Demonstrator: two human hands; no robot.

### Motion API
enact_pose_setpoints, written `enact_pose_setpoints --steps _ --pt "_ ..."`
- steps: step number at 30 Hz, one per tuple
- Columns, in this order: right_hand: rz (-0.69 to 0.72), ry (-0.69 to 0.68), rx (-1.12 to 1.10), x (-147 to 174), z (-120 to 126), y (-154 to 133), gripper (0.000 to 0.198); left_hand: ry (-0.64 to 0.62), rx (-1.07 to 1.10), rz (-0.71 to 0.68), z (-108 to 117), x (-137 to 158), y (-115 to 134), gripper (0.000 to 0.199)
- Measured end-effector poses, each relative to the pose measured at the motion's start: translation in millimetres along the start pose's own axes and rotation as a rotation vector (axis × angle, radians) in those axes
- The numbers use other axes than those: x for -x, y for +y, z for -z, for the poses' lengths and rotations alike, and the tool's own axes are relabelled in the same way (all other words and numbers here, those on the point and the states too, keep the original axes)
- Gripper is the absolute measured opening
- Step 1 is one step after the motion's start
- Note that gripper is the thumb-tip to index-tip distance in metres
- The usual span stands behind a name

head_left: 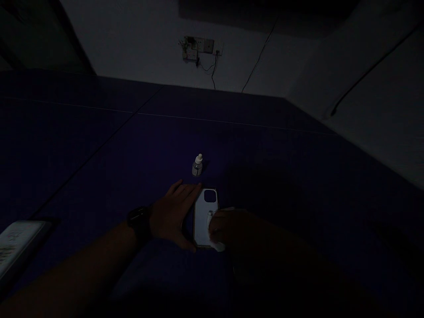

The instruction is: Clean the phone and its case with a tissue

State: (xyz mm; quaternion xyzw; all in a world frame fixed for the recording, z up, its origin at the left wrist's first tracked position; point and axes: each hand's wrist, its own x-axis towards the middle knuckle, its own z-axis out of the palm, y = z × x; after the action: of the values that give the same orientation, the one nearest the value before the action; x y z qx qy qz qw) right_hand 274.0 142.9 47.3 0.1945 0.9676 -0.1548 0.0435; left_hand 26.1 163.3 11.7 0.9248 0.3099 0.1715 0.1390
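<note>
A pale phone case [200, 221] with a dark rim and a camera cutout lies flat on the dark blue floor [159, 145]. Along its left edge, my left hand [174, 214] rests with fingers and thumb spread, the tips touching the case. My right hand [228, 227] is closed around a crumpled white tissue or cloth [217, 245] and presses it on the right part of the case. Just beyond the case stands a small clear dropper bottle [197, 168] with a white top. Shadow hides much of my right hand and forearm.
A white box with print [20, 243] lies at the left edge. Sockets with plugs and wires [200, 46] are on the far wall [139, 48]. A dark cable [371, 70] hangs along the right wall. The room is very dim.
</note>
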Motion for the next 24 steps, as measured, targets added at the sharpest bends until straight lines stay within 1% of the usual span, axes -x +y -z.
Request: enact_pose_setpoints --steps 3,5,7,10,12,13,15,18,19,20,22,24 --pt "0.044 0.033 0.025 1 7 0 0.02 0.009 -0.055 0.018 0 0 0 0.151" --pt "0.063 0.069 0.012 2 11 -1 0.025 -0.004 -0.136 0.067 3 2 3 0.149" --pt "0.067 0.087 -0.01 5 12 -1 0.03 -0.042 -0.243 0.132 8 6 9 0.146" --pt "0.06 0.109 -0.045 14 6 2 0.04 -0.113 -0.361 0.256 18 14 19 0.138" --pt "0.08 0.122 -0.067 20 -2 5 0.045 -0.139 -0.372 0.311 25 21 22 0.135" --pt "0.096 0.122 -0.075 23 -7 5 0.048 -0.142 -0.357 0.317 28 23 22 0.135" --pt "0.136 0.122 -0.078 27 -16 5 0.053 -0.136 -0.286 0.274 32 26 16 0.133" --pt "0.155 0.121 -0.054 29 -27 -1 0.058 -0.141 -0.111 0.099 30 24 0 0.125" --pt "0.158 0.126 -0.048 29 -30 -3 0.058 -0.136 -0.054 0.068 28 21 -6 0.124" --pt "0.16 0.134 -0.048 29 -32 -6 0.059 -0.119 -0.005 0.055 26 18 -11 0.125" --pt "0.155 0.161 -0.064 29 -34 -11 0.062 -0.139 0.045 0.04 24 12 -17 0.126" --pt "0.14 0.191 -0.096 31 -34 -16 0.068 -0.147 0.051 0.047 26 8 -17 0.119"
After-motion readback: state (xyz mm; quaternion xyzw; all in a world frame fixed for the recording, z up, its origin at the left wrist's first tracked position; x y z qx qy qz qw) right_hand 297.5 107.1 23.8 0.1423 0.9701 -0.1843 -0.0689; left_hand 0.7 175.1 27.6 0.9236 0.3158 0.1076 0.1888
